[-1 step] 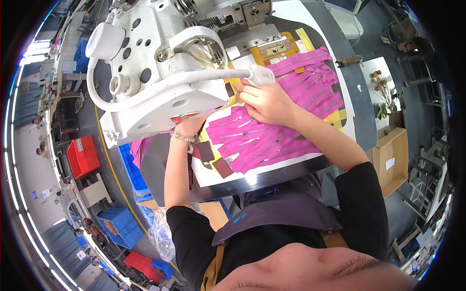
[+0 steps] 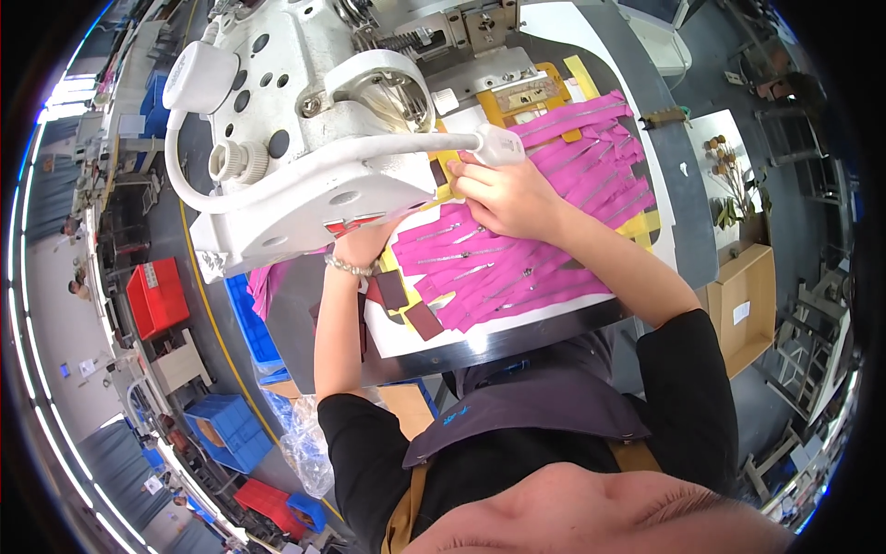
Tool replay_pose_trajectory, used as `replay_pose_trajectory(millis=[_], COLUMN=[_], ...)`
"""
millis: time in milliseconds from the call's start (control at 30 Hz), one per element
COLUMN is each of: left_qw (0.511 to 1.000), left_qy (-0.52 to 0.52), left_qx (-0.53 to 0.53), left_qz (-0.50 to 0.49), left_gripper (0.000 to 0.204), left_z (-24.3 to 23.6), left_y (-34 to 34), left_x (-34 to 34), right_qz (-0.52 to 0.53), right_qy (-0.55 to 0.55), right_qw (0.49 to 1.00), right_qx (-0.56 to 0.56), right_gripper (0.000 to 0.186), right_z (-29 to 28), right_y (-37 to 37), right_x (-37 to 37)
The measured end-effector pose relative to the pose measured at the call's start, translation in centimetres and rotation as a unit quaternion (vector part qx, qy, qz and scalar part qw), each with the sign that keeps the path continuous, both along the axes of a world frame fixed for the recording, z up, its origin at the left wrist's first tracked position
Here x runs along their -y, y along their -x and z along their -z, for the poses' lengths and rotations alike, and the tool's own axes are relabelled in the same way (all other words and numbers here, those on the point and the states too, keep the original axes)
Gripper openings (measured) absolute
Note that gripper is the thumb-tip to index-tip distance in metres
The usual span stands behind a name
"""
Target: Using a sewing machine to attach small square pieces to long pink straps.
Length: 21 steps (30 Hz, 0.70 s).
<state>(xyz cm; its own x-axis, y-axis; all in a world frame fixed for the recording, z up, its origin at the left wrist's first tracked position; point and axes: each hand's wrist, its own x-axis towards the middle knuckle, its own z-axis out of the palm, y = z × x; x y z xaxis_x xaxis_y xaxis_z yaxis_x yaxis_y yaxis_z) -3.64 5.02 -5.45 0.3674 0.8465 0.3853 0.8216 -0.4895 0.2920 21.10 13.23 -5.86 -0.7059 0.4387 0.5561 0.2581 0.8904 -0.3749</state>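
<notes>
A large white sewing machine (image 2: 305, 175) stands over the work table. My left hand (image 2: 366, 244), with a beaded bracelet at its wrist, reaches under the machine head, which hides its fingers. My right hand (image 2: 506, 198) lies just right of the machine head, beside a white plug-ended cable (image 2: 498, 145). Its fingers are bent together at a yellow piece (image 2: 443, 174); what they pinch, if anything, is hidden. Many magenta zippers (image 2: 489, 268) with silvery teeth lie overlapping below and right of that hand. Dark red-brown patches (image 2: 425, 319) lie near my left wrist.
A yellow clamp frame (image 2: 526, 95) sits behind the zippers. White sheeting (image 2: 401, 340) covers part of the dark table (image 2: 688, 203). Right of it stand a cardboard box (image 2: 743, 309) and dried flowers (image 2: 724, 175). Blue (image 2: 231, 432) and red crates (image 2: 159, 297) stand on the left.
My left hand and wrist have shifted very slightly to the right under the machine head. My right hand and the zippers look unmoved.
</notes>
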Motion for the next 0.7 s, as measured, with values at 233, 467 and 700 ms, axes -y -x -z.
replay_pose_trajectory(millis=[233, 467, 700], left_qw=[0.929, 0.941, 0.961], left_qy=[0.318, 0.253, 0.167], left_qx=[-0.007, -0.126, -0.107], left_qz=[-0.189, -0.186, -0.192], left_gripper=[0.054, 0.058, 0.058], left_z=[-3.8, -4.0, -3.8], left_y=[-2.0, -2.5, -3.2], left_x=[2.1, 4.2, 4.7], right_qz=[-0.005, -0.007, -0.009], right_qy=[0.027, 0.037, 0.026], right_qw=[0.999, 0.998, 0.998], right_qx=[0.041, 0.04, 0.048], right_gripper=[0.017, 0.016, 0.013], right_z=[-0.8, -1.1, -1.5], right_y=[-0.9, -0.8, -0.8], right_x=[1.0, 0.8, 1.2])
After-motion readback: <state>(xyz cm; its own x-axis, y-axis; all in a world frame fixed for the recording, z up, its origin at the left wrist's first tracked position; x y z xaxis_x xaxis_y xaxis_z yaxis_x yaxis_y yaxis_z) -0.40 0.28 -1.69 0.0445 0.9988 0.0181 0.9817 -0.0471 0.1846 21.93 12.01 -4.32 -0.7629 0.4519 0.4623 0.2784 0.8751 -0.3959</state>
